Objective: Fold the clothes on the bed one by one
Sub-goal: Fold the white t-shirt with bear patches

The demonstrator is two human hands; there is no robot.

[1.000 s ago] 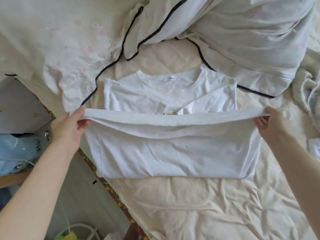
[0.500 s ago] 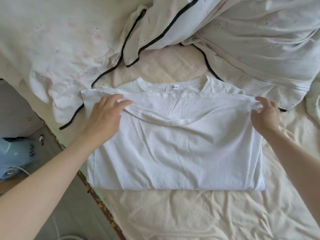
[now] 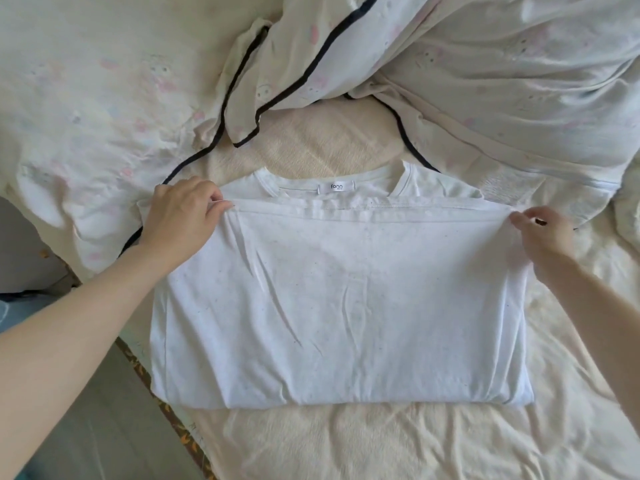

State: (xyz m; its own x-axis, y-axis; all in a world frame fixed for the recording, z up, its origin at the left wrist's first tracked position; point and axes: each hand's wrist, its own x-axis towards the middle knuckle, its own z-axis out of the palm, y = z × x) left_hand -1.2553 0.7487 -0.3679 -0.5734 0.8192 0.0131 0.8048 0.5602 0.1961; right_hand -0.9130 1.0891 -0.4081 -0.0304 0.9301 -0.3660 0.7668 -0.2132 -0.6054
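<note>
a white t-shirt (image 3: 343,306) lies flat on the cream bed sheet (image 3: 346,441), folded in half so that its hem runs straight across between the two hands, just below the neckline. above that hem, between the hands and a little further from the person, the inside of the collar shows a small white neck label (image 3: 336,187) printed with the word "fann"; a smaller line under it is too fine to read. no other writing can be made out anywhere.

the left hand (image 3: 180,216) rests on the shirt's upper left corner, fingers curled and pinching the hem edge at their tips. the right hand (image 3: 543,233) is at the upper right corner, thumb and fingers bent round the hem end and gripping it. the hem is stretched taut from one hand to the other.

beyond both hands, a pale duvet (image 3: 485,81) with black piping and faint pink printed figures is bunched up across the top of the bed; part of it spreads out past the left hand, to its outer side. below the left forearm, the patterned edge of the mattress (image 3: 162,407) meets a grey floor (image 3: 97,427).
</note>
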